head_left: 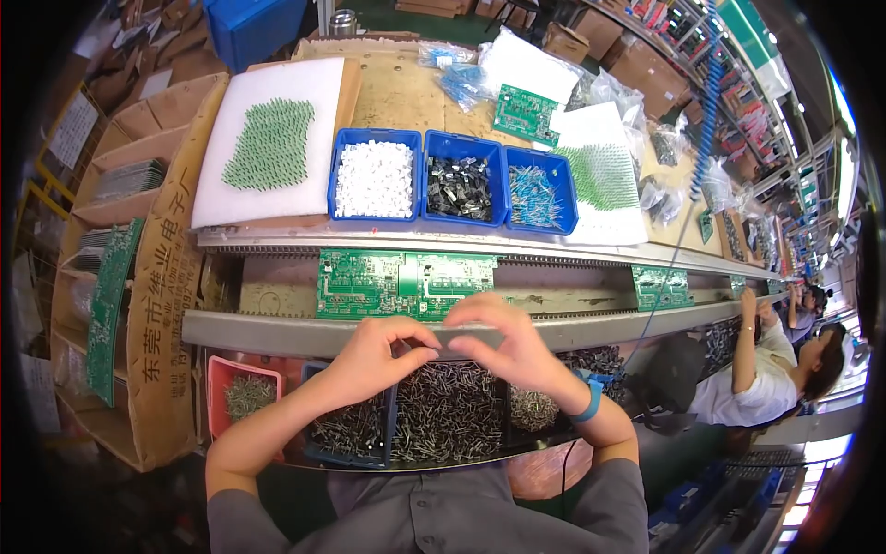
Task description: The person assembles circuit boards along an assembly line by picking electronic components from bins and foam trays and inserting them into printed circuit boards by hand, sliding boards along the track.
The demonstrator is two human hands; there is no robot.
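The green printed circuit board panel (406,277) is seated in the conveyor track, its near edge beside the near metal rail (268,334). All positions below are given relative to this panel.

The left hand (383,355) is held on the near side of the panel, over the near metal rail. Its fingers are curled, with thumb and index fingertips drawn close together; whether a small part is pinched there cannot be told. The right hand (503,346) is held to the right of the left hand, also on the near side. Its thumb and fingers are parted in a curve, and no part can be made out between them. The near edge of the panel is partly covered by its raised fingers. A blue wrist strap (591,402) is worn on the right wrist.

Beyond the panel, three blue bins are lined up: one filled with white parts (374,135), one with black parts (461,222), one with blue leaded components (544,229). A white foam sheet (277,78) studded with green components is placed beyond and to the left.

On the near side, the red bin (215,397) and the leaded components (448,415) are partly obscured by the forearms. To the right, the track is crossed in view by a thin blue cord (660,319).
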